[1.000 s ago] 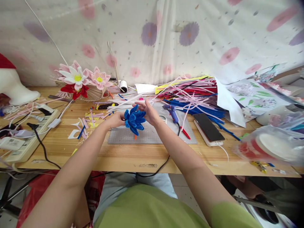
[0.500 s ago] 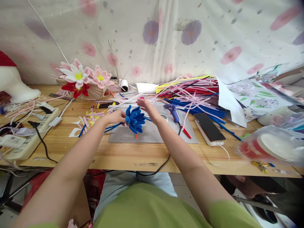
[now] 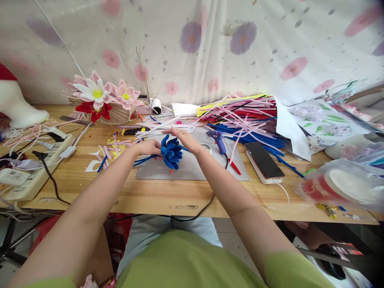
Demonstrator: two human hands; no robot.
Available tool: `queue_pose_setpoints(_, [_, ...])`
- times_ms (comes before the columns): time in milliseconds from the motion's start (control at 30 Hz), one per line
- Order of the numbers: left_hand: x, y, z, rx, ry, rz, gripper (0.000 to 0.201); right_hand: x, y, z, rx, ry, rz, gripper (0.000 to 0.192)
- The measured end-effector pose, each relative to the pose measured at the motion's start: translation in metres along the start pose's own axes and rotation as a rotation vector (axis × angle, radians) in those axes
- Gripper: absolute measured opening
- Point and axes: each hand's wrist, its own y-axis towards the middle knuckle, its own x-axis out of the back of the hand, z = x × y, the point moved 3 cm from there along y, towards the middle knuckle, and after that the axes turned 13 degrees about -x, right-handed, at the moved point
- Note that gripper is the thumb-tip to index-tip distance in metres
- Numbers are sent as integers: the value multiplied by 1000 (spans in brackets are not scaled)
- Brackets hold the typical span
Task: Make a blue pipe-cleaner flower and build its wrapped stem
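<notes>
A blue pipe-cleaner flower (image 3: 171,152) with an orange stem tip is held above a grey cutting mat (image 3: 192,167). My left hand (image 3: 147,148) grips the flower from its left side. My right hand (image 3: 183,140) lies along the flower's upper right, fingers stretched out over the petals and touching them. Loose blue pipe cleaners trail from the flower toward the left.
A heap of coloured pipe cleaners (image 3: 240,118) fills the back of the wooden table (image 3: 156,196). A blue glue gun (image 3: 218,140), a phone (image 3: 263,160), finished flowers in a basket (image 3: 102,98), a power strip (image 3: 27,176) and paper scraps (image 3: 111,150) lie around.
The flower and both hands have sunk slightly toward the mat. My right hand's fingers have flattened over the petals.
</notes>
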Motion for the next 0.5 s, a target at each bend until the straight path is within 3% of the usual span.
queue_pose_setpoints(100, [1,0,-3,0,-48,-13,13,15,9,-8,3,11,-129,29])
queue_pose_setpoints(267, [6,0,-6,23,-71,-123,16,16,12,-27,-152,-42,10,51])
queue_pose_setpoints(400, [4,3,0,25,-106,-160,20,14,12,-28,-147,7,6,47])
queue_pose_setpoints(500, [2,2,3,0,-231,-183,25,21,17,-33,-153,136,-112,42])
